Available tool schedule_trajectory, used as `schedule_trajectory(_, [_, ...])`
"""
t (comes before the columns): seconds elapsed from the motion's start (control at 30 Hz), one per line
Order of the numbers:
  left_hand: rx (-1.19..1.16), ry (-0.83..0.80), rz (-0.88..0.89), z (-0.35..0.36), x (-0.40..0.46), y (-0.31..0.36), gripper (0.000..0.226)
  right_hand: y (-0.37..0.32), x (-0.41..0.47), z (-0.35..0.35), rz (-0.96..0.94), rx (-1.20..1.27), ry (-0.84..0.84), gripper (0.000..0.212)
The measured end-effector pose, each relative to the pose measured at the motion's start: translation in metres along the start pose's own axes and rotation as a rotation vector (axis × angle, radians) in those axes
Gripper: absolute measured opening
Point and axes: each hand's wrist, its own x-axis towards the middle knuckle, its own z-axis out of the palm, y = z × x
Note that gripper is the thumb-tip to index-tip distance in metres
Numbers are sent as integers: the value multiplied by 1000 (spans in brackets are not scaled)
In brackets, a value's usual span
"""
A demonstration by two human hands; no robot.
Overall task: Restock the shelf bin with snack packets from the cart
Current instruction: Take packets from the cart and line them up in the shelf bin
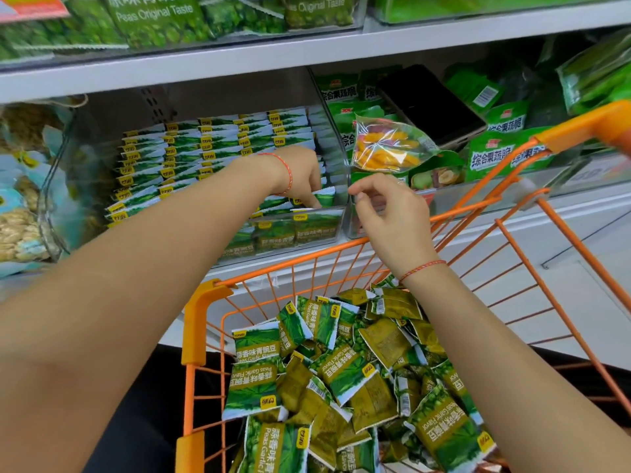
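Reaching into the clear shelf bin (336, 230) at about 11 o'clock from the cart, the left hand (302, 174) has its fingers curled down on a green snack packet (324, 198) standing at the front right end of the packed rows, pinching it in place among the others. The right hand (392, 213) hovers just to the 3 o'clock side of that packet, over the bin's right wall, fingers loosely curled and holding nothing. More snack packets (341, 373) lie in a loose heap in the orange cart (194, 336) at 6 o'clock, well below both hands. At 2 o'clock of the hands, a neighbouring bin holds green vegetable-crisp bags (495, 155).
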Motion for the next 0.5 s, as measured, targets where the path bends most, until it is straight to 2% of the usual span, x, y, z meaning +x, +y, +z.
schedule_trajectory(0.1, [17,90,-46,4,0,9,37,-1,0,1,0,-10,-1,17])
schedule_trajectory(0.17, [-44,58,-44,2,-4,11,21,-1,-1,1,2,-15,-10,17])
schedule_trajectory(0.23, [-209,50,-71,-6,-15,3,26,-1,-1,-1,-6,-19,-23,17])
schedule_trajectory(0.3, [-348,158,-103,-12,-36,-7,27,-1,-1,-3,-4,-19,-29,18])
schedule_trajectory(0.37, [-289,224,-136,-10,-53,-17,19,-2,-1,-2,-1,-22,-24,18])
schedule_trajectory(0.5, [-180,72,-165,8,-67,-18,32,-3,-2,-1,9,-43,-23,18])
